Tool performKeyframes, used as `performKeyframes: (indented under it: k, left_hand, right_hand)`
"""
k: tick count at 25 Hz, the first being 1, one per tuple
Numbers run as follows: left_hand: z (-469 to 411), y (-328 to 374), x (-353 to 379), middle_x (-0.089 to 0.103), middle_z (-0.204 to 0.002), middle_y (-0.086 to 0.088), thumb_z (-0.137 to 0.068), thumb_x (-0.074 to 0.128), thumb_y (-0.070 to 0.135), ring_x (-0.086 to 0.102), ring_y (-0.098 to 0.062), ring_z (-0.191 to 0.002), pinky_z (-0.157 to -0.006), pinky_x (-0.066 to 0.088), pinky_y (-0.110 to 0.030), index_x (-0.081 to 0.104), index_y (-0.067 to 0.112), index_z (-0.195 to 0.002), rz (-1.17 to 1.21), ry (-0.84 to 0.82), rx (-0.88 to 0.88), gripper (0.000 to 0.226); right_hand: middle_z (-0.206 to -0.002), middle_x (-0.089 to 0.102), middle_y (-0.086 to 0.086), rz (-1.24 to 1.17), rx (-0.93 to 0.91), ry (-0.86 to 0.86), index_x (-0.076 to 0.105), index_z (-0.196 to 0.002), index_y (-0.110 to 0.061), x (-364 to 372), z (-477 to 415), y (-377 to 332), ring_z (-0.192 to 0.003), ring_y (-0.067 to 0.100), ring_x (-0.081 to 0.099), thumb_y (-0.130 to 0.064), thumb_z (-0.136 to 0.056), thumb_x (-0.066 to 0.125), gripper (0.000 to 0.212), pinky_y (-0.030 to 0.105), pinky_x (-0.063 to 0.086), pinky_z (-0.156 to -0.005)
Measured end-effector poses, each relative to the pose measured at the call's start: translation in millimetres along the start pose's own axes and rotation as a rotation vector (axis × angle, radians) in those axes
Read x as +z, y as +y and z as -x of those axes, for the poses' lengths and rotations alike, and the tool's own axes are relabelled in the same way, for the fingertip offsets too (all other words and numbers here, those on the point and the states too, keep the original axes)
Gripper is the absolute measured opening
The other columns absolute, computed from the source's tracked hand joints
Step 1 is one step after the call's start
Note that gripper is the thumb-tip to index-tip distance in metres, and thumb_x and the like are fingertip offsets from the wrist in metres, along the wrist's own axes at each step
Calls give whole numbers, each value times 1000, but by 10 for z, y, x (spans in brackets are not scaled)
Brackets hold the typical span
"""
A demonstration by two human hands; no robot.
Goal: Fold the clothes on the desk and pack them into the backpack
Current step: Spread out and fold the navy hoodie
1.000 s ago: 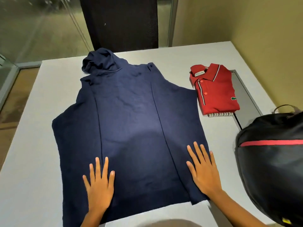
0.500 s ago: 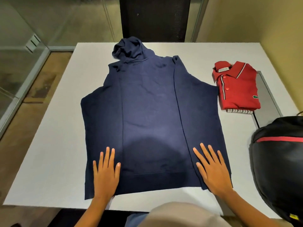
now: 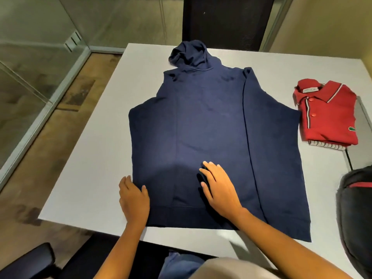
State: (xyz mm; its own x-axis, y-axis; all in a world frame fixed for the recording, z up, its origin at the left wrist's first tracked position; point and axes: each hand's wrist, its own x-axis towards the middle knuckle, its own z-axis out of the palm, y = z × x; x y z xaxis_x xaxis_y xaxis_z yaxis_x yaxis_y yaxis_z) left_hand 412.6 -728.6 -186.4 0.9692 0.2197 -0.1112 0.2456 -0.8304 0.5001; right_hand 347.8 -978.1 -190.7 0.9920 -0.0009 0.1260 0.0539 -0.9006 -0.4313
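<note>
Navy hoodie flat on surface. Right hand pressing it near hem, fingers straight. Left hand just left, thumb over hoodie edge; grip unclear. Backpack far right of right hand.

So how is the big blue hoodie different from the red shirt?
The navy hoodie lies spread out wide, sleeves folded in; the red polo shirt is already folded into a small neat block. The hoodie has a hood, the polo shirt a collar with buttons. The right hand rests on the hoodie; no hand touches the polo shirt. Both are on the desk, outside the backpack.
</note>
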Motion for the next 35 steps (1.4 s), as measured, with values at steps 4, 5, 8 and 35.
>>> performKeyframes:
  k: [4, 5, 8, 35]
  left_hand:
    - [94, -19, -36, 46, -134, -16, -93, 59, 14, 50, -33, -117, -95, 47, -43, 40, 4, -139, 59, -56, -26, 51]
    - [99, -45, -43, 46, -133, -16, -93, 60, 15, 50, -32, -117, -95, 46, -41, 40, 3, -139, 74, -62, -40, 51]
    - [64, -137, -90, 46, -130, -13, -95, 58, 21, 52, -28, -112, -90, 46, -34, 41, 4, -137, 134, -83, -123, 49]
    - [370, 362, -474, 42, -84, 14, -89, 51, 26, 43, -5, -64, -61, 38, -8, 49, 17, -141, 336, 32, 360, 53]
  right_hand:
    - [-139, 52, 11, -14, -188, -19, 58, -128, -7, 218, -623, -312, -125, 27, 49, -10, -89, 58, 39, 41, 38, -108]
    - [-139, 52, 12, 5, -252, -50, 57, -128, -6, 259, -835, -374, -123, 28, 51, -8, -89, 56, 39, 42, 41, -105]
    - [-139, 53, 14, 49, -373, -117, 56, -131, -6, 268, -1561, -617, -121, 32, 54, -16, -96, 45, 38, 42, 46, -99]
    - [-122, 52, 21, 595, -809, -274, 62, -102, -1, -450, -4024, -700, -101, 39, 50, -8, -91, 54, 16, 45, 43, -71]
